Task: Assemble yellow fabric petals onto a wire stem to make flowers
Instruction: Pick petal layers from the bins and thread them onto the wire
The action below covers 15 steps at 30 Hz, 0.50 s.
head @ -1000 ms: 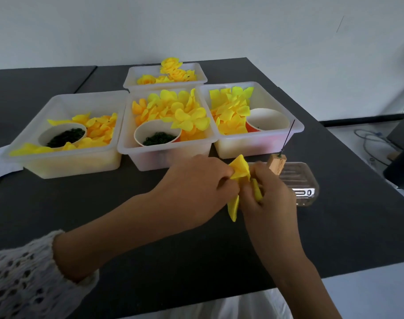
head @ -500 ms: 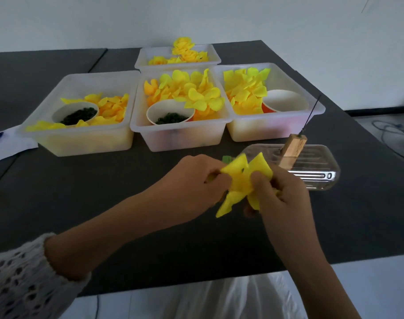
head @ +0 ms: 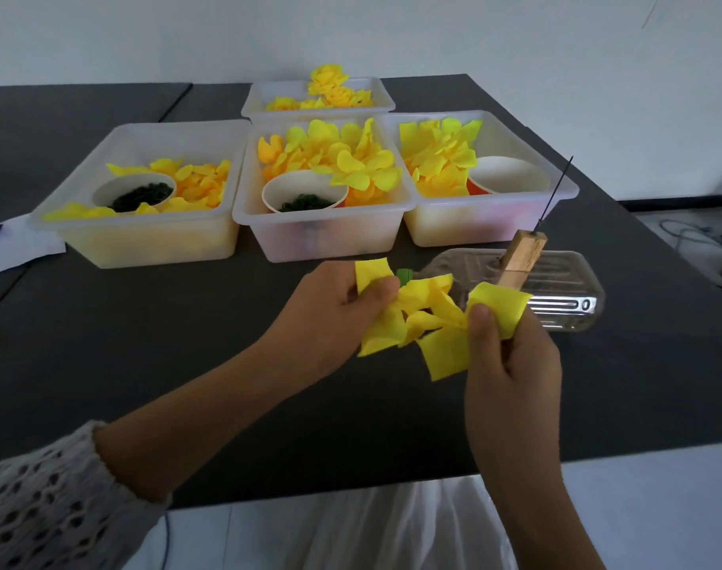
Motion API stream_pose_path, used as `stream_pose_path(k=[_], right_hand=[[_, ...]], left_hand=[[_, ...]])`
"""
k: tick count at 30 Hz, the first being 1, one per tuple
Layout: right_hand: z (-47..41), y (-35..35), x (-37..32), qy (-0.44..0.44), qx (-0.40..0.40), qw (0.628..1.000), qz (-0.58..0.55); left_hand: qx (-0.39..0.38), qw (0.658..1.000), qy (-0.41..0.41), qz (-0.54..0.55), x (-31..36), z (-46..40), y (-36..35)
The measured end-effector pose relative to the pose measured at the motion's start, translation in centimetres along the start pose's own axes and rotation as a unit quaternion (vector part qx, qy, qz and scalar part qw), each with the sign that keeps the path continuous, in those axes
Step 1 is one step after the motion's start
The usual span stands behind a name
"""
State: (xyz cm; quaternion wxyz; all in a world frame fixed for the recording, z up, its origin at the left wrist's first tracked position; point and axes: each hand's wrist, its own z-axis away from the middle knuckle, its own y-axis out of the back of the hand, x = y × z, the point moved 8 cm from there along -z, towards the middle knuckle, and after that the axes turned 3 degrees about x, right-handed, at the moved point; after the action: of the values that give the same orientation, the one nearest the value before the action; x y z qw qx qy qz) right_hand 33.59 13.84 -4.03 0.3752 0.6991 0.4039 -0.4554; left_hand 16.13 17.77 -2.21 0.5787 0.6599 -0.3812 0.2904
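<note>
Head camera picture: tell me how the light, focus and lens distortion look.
Head view: dim, soft light, with the dark table underexposed and the white wall bright; yellow petals in both hands stay vivid but soft-edged; glare streaks on the clear plastic tray; wide-angle bending shows at the table edges; no hard shadows.

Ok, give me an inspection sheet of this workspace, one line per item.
Surface: dark table, mostly bare near the person.
Job's things: yellow petal cluster held above the table; three front bins of loose petals, two with cups of dark green bits; rear bin of finished-looking flowers; wooden block with upright wire.
Clutter: clear plastic tray; white paper at left edge.
Grippers: left hand and right hand each pinch a petal between the fingers.
Cables: loose cable on the floor, far right.
Surroundings: plain white wall.
</note>
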Motion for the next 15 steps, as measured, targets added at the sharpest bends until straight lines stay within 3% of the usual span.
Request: stream_pose_path(k=[7,10,15], right_hand=[[1.0,-2.5,-0.7,0.008,-0.125,0.99,0.071],[0.6,-2.9,-0.6,-0.008,-0.131,0.987,0.088],[-0.5,-2.9,0.2,-0.027,-0.141,0.969,0.201]], left_hand=[[0.018,0.997,-0.044,-0.068,0.8,1.5,0.0],[-0.014,0.988,-0.088,-0.129,1.8,1.9,-0.3],[-0.057,0.983,-0.142,-0.103,2.6,3.0,-0.8]])
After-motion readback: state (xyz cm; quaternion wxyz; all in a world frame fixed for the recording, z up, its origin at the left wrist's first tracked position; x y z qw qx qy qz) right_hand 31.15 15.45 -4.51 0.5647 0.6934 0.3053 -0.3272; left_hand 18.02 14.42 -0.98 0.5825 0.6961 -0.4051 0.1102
